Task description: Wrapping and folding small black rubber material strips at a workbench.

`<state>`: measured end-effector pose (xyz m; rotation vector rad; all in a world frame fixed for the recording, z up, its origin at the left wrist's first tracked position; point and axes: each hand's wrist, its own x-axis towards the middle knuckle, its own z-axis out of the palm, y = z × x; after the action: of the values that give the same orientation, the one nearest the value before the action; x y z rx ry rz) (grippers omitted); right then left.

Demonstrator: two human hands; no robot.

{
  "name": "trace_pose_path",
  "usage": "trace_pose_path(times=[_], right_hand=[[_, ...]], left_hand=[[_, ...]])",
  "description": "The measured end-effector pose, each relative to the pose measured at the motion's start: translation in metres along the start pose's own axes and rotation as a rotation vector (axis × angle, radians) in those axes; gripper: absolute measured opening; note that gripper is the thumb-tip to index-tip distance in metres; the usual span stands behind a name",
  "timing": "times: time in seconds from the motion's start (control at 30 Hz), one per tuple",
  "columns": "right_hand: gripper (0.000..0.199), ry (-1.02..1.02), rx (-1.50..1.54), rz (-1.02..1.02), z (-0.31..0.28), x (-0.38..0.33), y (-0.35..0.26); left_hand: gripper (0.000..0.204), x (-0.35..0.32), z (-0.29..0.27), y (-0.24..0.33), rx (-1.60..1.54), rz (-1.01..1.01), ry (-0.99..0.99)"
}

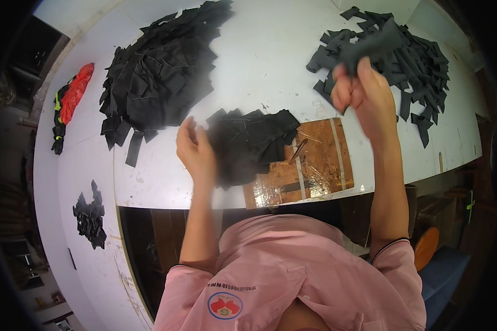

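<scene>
My right hand (367, 94) is raised at the right, thumb and fingers closed on a dark fabric strip (373, 47) that is blurred by motion. Behind it spreads a heap of dark fabric strips (422, 69), many of them folded or curled. My left hand (196, 151) is beside the left edge of a smaller stack of black fabric pieces (251, 138) in front of me. Its fingers are loosely bent, with a gap to the thumb, and I see nothing held in them. That stack lies partly over a brown board with tape strips (320, 160).
A large pile of black fabric pieces (160, 71) lies on the white table (270, 60) at the far left. Farther left are a red plastic bag (77, 91) and a small black fabric heap (90, 215) on a side surface. A blue seat (444, 273) stands below right.
</scene>
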<state>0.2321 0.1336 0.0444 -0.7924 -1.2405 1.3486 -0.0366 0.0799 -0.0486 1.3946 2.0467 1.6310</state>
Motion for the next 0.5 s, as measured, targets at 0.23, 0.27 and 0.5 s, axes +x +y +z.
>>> trace_pose_path(times=[0.23, 0.27, 0.5], right_hand=[[0.038, 0.133, -0.278, 0.169, 0.014, -0.062, 0.053], [0.036, 0.098, -0.239, 0.211, 0.018, -0.073, 0.057], [0.029, -0.037, -0.253, 0.368, 0.040, -0.108, 0.058]], left_hand=[[0.034, 0.043, 0.027, -0.072, 0.590, -0.159, -0.391], [0.034, 0.046, 0.030, -0.076, 0.588, -0.160, -0.394], [0.019, 0.060, 0.034, -0.090, 0.399, -0.038, -0.267]])
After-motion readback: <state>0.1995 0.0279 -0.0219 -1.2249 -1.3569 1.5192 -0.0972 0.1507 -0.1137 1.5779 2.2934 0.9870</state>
